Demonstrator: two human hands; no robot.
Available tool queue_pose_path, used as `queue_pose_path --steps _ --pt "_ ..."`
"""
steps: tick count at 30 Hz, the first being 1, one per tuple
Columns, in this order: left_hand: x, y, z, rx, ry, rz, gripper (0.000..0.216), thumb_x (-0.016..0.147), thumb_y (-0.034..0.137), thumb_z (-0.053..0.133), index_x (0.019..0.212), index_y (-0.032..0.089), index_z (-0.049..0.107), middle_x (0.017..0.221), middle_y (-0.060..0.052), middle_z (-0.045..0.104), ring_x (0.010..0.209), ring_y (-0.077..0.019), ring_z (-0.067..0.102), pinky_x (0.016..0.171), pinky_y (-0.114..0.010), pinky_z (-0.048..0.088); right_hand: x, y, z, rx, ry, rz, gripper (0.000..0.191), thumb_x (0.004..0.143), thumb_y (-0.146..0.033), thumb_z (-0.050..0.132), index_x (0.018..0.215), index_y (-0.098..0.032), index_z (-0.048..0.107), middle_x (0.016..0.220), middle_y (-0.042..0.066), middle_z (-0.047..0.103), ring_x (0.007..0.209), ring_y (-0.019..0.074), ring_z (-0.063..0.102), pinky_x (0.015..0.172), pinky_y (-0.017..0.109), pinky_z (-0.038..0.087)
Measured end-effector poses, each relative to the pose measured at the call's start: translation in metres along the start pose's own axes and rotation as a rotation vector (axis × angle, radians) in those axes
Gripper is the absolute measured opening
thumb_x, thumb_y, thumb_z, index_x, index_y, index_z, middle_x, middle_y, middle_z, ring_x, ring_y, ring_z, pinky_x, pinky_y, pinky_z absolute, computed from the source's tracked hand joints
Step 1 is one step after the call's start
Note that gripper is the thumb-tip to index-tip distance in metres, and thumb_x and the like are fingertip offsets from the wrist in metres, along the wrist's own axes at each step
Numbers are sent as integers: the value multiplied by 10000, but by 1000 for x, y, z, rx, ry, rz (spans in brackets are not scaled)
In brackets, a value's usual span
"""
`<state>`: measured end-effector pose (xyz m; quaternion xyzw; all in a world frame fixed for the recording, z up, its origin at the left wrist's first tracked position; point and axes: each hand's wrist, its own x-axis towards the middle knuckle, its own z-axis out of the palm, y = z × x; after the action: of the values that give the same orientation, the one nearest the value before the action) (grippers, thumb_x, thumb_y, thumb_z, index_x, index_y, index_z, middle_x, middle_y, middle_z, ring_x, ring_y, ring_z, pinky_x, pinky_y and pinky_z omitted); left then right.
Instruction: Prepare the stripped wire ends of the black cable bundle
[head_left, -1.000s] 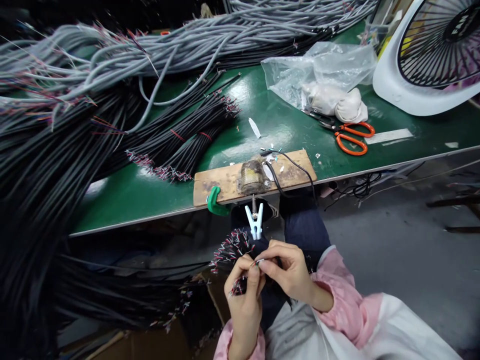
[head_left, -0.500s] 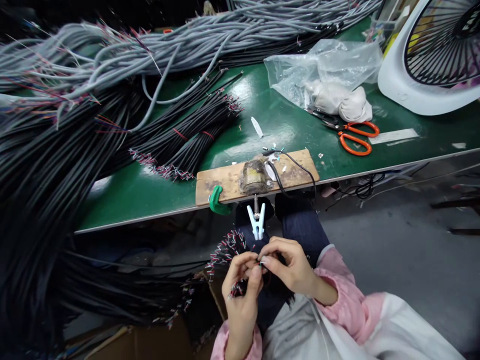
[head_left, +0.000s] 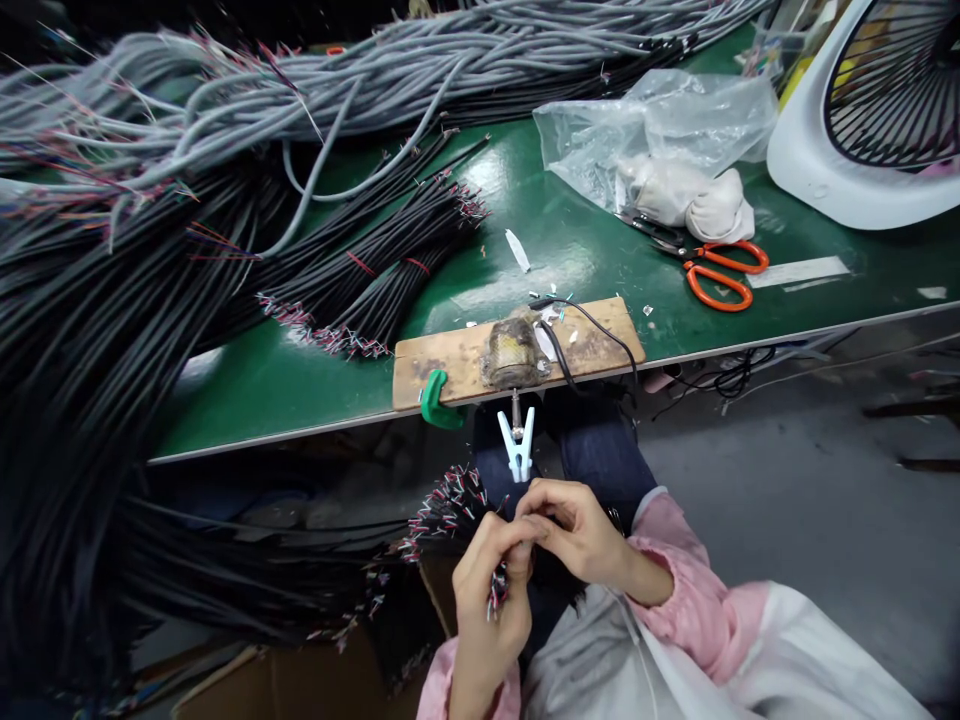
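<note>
My left hand (head_left: 486,590) is closed around the end of a black cable, whose thin red and white stripped wires (head_left: 496,592) poke out between its fingers. My right hand (head_left: 576,530) pinches those wire tips right against the left fingers. Both hands sit over my lap, just below a white clothes-peg clip (head_left: 518,447) that hangs from a small motor (head_left: 512,352) on a wooden board (head_left: 585,345) at the table edge. More stripped cable ends (head_left: 450,503) fan out left of my hands.
A green table (head_left: 315,375) carries big piles of black cables (head_left: 112,330) and grey cables (head_left: 375,80). At the right lie orange scissors (head_left: 716,275), a plastic bag (head_left: 660,140) and a white fan (head_left: 870,110). A green clamp (head_left: 433,400) grips the board. A cardboard box (head_left: 300,685) stands below.
My hands have shifted slightly up toward the clip, and the left hand has closed more tightly over the wire end. The view has drifted a little.
</note>
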<state>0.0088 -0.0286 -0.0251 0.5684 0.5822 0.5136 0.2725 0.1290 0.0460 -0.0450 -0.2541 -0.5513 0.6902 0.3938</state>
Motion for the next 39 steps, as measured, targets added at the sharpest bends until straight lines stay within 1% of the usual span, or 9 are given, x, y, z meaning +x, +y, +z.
queue_pose_path --steps 3,6,9,14,19,25,29,34,39 --pt "-6 -3 -1 -147 24 -28 173 958 83 560 906 209 666 691 35 524 539 -105 498 507 -208 403 1 -5 -2 -139 1 -75 318 997 -418 553 836 -159 644 736 27 586 637 144 533 587 259 432" --pt "-11 -2 -1 -272 57 -41 155 950 105 584 840 204 629 681 29 571 531 -106 511 499 -205 413 3 -9 -7 -295 94 -136 263 1007 -347 531 857 -162 643 732 26 580 646 153 534 603 272 438" --pt "-10 2 2 -347 116 -95 146 936 112 614 827 209 606 659 41 572 487 -91 492 453 -181 396 5 -12 -12 -260 91 -182 282 1020 -355 533 887 -156 683 756 49 635 676 164 579 625 281 474" --pt "-7 1 4 -356 226 -228 165 925 168 657 778 201 589 600 74 478 420 -62 425 415 -153 366 3 -17 -13 -162 -103 -288 256 1019 -341 578 1011 -142 740 904 103 732 828 186 669 747 297 551" --pt "-9 -2 4 -327 250 -335 116 898 237 707 817 193 637 621 65 490 425 -58 426 414 -151 379 0 -16 -9 -324 -49 -322 171 1012 -195 541 999 -152 706 861 95 723 784 185 655 718 300 551" --pt "-10 1 5 -325 257 -348 125 892 245 720 807 187 650 631 50 526 437 -59 446 415 -145 403 1 -11 -9 -510 42 -378 147 944 -122 509 932 -169 648 807 70 663 736 190 600 693 317 513" --pt "-10 3 5 -332 237 -333 138 900 244 709 795 191 638 638 39 556 451 -70 479 415 -148 418 2 -11 -17 -444 144 -283 158 953 -151 526 912 -171 678 762 43 628 670 165 579 621 279 492" --pt "-9 1 6 -351 260 -355 136 897 255 714 807 190 636 637 49 524 441 -62 452 412 -144 404 1 -15 -17 -229 -38 -260 158 961 -253 618 942 -162 745 833 75 723 708 167 646 649 274 537" --pt "-10 1 5 -339 234 -343 126 905 247 705 815 192 636 628 54 510 439 -58 445 413 -135 399 0 -11 -10 -288 4 -283 141 915 -170 596 884 -159 732 756 65 697 661 163 620 612 275 519"
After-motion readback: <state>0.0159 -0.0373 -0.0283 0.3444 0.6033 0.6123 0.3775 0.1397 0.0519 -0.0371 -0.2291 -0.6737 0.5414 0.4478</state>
